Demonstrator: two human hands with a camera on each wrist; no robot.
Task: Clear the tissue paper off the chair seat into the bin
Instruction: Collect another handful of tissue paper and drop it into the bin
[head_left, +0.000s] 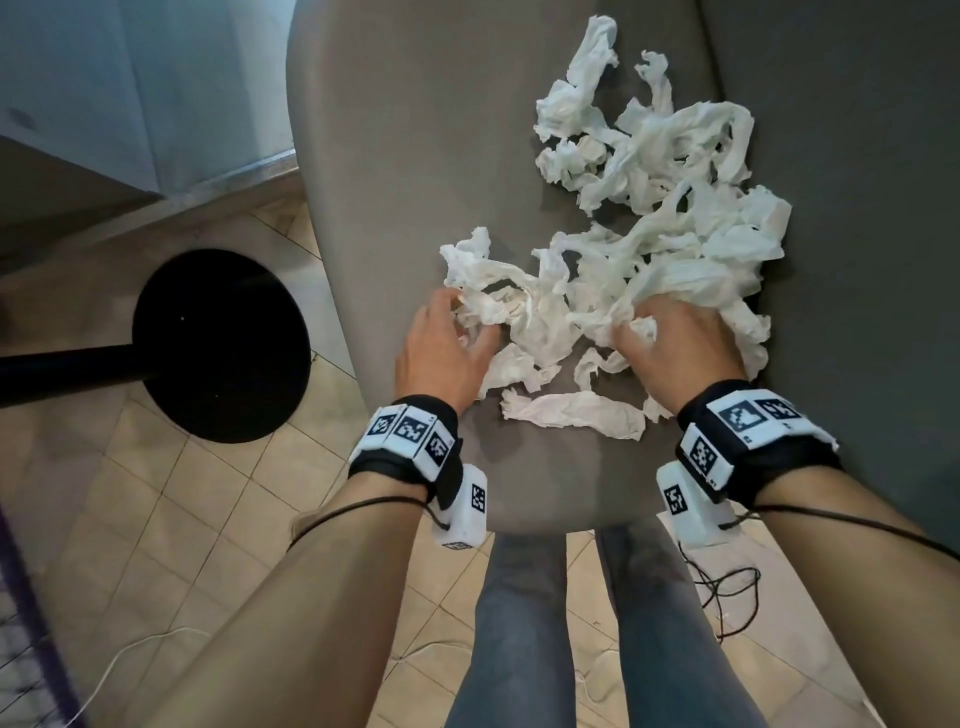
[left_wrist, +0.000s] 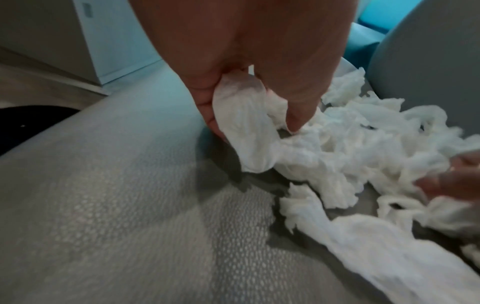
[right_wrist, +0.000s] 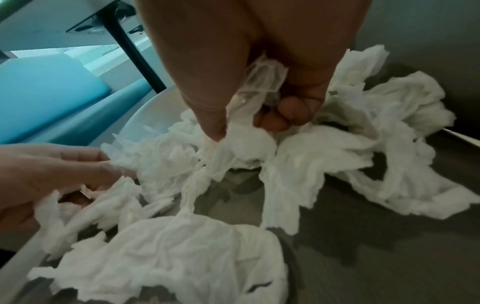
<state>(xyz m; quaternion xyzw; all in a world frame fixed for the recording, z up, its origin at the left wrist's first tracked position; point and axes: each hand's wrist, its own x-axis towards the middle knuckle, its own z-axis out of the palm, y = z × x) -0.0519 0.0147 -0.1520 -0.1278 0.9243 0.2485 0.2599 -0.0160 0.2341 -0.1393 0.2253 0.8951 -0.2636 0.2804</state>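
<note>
Gathering: the tissue paper (head_left: 644, 244) is spread in torn, crumpled strips over the middle and far right of the chair seat (head_left: 395, 171).
Handling: judged feather-light, soft, easily torn; best bunched from the tangled middle.
Left hand (head_left: 441, 348): curled round a wad.
Right hand (head_left: 670, 343): fingers clenched on strips.
Wrist views: pinches are shown.
Head view: the far spread is shown; no bin identified.

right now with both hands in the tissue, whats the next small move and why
Probably draw both hands together to bunch the paper into one wad. The left hand and right hand each grip only the near edge of the tissue paper, and most of it lies spread across the chair seat.
</note>
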